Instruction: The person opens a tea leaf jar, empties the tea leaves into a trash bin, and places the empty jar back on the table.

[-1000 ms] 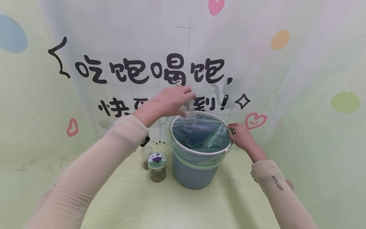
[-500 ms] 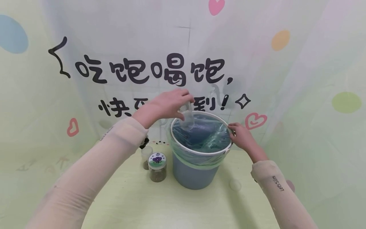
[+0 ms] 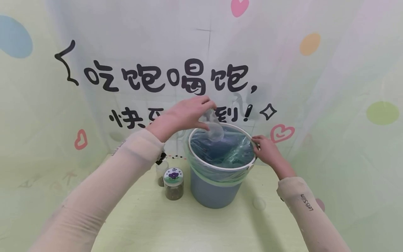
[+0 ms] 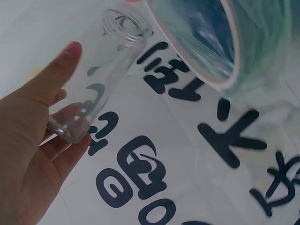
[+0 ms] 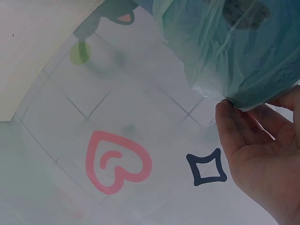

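In the head view my left hand (image 3: pixel 192 113) holds a clear wide-mouthed bottle (image 3: pixel 216 133) tilted mouth down over a blue trash bin (image 3: pixel 214 194). The left wrist view shows the thumb and fingers round the lower end of the see-through bottle (image 4: pixel 112 61); no contents show in it. A green plastic bag (image 3: pixel 236 150) lines the bin and folds over its outside, under a white ring (image 3: pixel 217 168) at the top. On the right side of the rim, my right hand (image 3: pixel 267 150) grips the edge. Its fingers pinch the bag-covered rim in the right wrist view.
Left of the bin stands a jar (image 3: pixel 174 190) with a flower label on its lid and brown contents. Behind it is a second clear container (image 3: pixel 161 173). A round clear lid (image 3: pixel 259 203) lies on the table (image 3: pixel 176 227) at the right. A printed cloth (image 3: pixel 141 31) hangs behind.
The bottle in my left hand has swung from more upright to more tilted, its mouth moving slightly right over the bin. My right hand stays on the rim.
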Available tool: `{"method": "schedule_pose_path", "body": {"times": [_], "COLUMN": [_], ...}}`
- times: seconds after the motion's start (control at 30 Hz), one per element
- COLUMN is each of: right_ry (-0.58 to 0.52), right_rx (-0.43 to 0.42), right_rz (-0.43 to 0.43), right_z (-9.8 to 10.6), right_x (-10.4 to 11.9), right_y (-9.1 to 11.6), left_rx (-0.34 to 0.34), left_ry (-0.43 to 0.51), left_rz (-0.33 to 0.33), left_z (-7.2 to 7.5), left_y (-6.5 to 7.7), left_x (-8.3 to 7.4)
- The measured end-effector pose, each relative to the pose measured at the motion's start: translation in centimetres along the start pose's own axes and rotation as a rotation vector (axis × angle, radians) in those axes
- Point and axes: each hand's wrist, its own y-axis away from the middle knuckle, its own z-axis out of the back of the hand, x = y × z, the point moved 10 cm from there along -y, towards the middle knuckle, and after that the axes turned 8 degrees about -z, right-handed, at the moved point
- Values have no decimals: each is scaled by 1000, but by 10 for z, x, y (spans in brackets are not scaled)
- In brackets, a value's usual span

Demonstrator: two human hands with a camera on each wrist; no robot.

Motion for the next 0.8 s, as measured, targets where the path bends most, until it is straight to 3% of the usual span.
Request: {"method": "schedule_pose_path", "body": {"times": [0.17,0.43,0.8], "right_ry": [-10,-12,-15], "right_rx": [12,-4,2], "right_rz": [-4,3,2], "right_z": [-2,0,-1], "right_x": [-1,-3,-4], "right_y": [0,-1,-3], "left_rx": [83,48,26], "left_ry": [-104,-62,-1], "left_rz": [-9,22,55], "left_z": [-15,-12,-25], "left_y": [-1,0,7], "left_x": [-1,1,15]}}
